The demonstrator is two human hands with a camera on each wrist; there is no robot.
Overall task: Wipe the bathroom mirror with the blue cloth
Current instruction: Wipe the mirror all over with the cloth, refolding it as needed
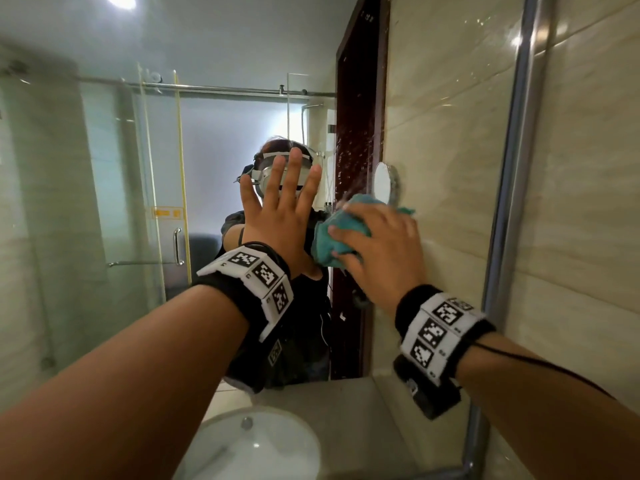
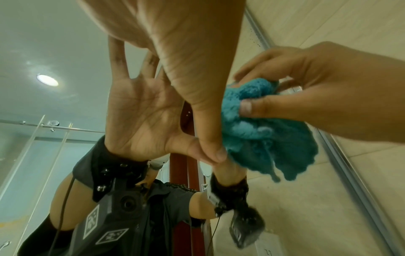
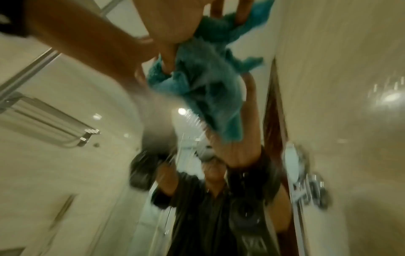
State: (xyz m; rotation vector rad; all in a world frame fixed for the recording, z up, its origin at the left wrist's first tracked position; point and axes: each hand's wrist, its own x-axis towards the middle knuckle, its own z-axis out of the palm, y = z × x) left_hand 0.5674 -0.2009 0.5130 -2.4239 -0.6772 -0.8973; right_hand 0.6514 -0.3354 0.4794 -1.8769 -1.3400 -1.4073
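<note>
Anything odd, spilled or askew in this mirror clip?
Only water droplets spattered on the mirror above the blue cloth, which the right hand grips; left hand lies flat against the glass. Nothing looks damaged.

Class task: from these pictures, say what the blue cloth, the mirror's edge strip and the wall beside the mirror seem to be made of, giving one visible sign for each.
Blue cloth: soft looped terry or microfibre, likely; fuzzy nap, bunches in the right hand.
Edge strip: probably brushed metal; grey with a dull sheen.
Wall: glazed beige tile, seemingly; glossy highlights and straight joint lines.
</note>
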